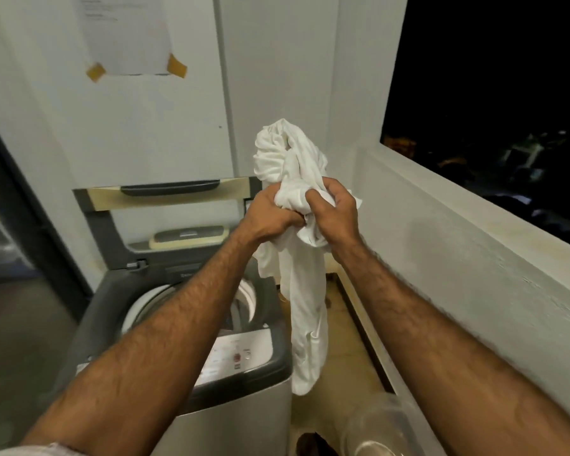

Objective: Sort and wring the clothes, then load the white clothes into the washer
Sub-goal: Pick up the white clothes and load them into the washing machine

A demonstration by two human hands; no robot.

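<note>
Washer (237, 419) stands open, its lid (171, 205) raised upright at the back. White garment (305, 307) hangs bunched and twisted just above the washer's right edge. Left hand (270, 218) and right hand (334, 215) touch each other there, both clamped around the garment's middle.

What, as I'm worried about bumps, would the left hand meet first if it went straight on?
The left hand points up and right, so first the white cloth it grips, then probably the right hand just beyond.
</note>
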